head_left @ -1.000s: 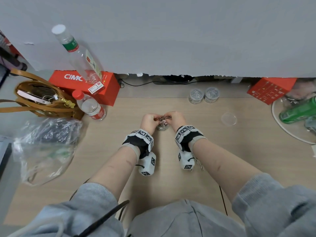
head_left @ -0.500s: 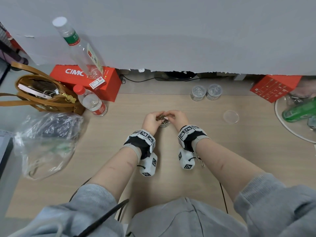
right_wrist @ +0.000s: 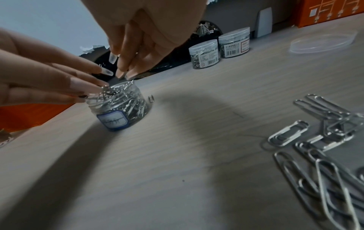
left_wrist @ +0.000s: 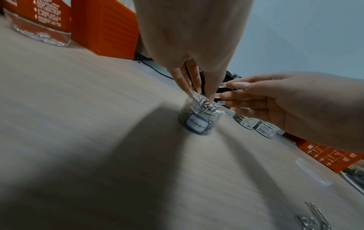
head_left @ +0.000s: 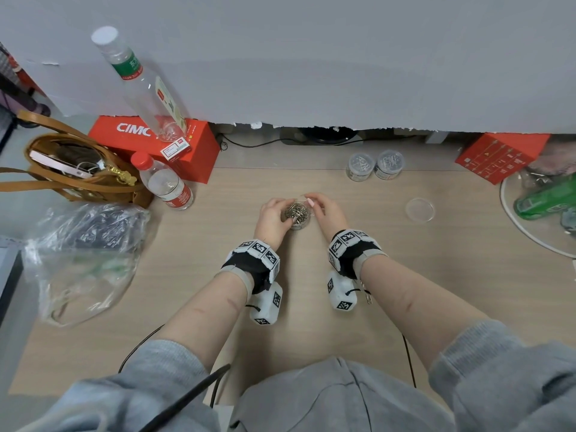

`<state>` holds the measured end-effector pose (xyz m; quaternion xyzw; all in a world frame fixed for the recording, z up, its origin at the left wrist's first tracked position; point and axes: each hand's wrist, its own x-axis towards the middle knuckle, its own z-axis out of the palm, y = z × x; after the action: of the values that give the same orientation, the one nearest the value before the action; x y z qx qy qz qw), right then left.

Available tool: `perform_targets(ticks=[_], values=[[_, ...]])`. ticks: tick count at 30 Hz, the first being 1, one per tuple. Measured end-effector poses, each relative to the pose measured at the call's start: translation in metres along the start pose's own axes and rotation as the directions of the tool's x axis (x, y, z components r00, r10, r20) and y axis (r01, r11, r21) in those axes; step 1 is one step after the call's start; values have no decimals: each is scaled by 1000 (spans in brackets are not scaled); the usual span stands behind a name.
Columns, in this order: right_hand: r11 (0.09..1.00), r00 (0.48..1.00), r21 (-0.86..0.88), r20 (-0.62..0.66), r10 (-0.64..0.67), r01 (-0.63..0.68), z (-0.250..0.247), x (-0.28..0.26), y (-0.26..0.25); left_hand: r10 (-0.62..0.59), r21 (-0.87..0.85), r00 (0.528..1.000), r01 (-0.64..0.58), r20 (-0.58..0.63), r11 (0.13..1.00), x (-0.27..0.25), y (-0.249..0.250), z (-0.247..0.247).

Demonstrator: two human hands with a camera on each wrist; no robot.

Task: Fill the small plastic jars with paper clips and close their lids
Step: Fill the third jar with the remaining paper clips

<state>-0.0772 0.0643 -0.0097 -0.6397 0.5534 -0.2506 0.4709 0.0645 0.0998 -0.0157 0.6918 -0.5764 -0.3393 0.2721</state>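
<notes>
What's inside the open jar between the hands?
The open jar holds silver paper clips heaped to its rim; left hand fingers touch the heap. Its bottom is hidden.

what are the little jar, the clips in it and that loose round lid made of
Open jar: seems clear, glossy plastic, since the clips show through its wall; it bears a blue-edged white label, likely paper.
Paper clips: look like bent metal wire with a bright silvery finish that catches the light.
Loose lid: apparently thin transparent plastic, as the wooden-looking table shows through it.
</notes>
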Motion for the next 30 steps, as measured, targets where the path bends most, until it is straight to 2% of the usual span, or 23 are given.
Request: perform_targets(ticks=[3, 5, 8, 10, 13, 16, 19, 21, 23, 27, 30], values=[[996, 999, -72, 14, -47, 48, 2, -3, 5, -17, 12, 1000, 17, 3, 1000, -2, -2, 1], [977, 991, -178, 84, -105, 119, 3, -7, 9, -36, -106, 999, 37, 9, 994, -4, 0, 2], [920, 967, -314, 171, -191, 237, 9, -11, 15, -34, -187, 999, 33, -4, 982, -7, 2, 3], [859, 957, -438, 229, -178, 265, 11, -14, 17, -43, -193, 999, 43, 4, 980, -9, 3, 4], [728, 943, -632, 327, -63, 268, 10, -19, 19, -22, -86, 999, 25, 42, 996, -8, 5, 3], [641, 946, -714, 318, -65, 284, 8, -20, 17, 53, 83, 994, -60, 93, 995, -9, 12, 1], [600, 946, -746, 320, -56, 288, 4, -19, 11, 98, 163, 992, -109, 75, 981, -10, 10, 1], [630, 948, -722, 310, -73, 284, 3, -17, 11, 57, 174, 997, -65, 50, 983, -10, 5, 2], [718, 958, -647, 268, -99, 255, 3, -15, 15, 32, 126, 999, -37, 39, 991, -8, 3, 2], [861, 971, -449, 112, -209, 238, 3, -10, 26, 33, 26, 999, -32, -24, 999, -7, 3, 1], [920, 979, -343, 2, -202, 191, -1, -2, 30, 26, -6, 999, -26, -21, 1000, -7, 0, 0]])
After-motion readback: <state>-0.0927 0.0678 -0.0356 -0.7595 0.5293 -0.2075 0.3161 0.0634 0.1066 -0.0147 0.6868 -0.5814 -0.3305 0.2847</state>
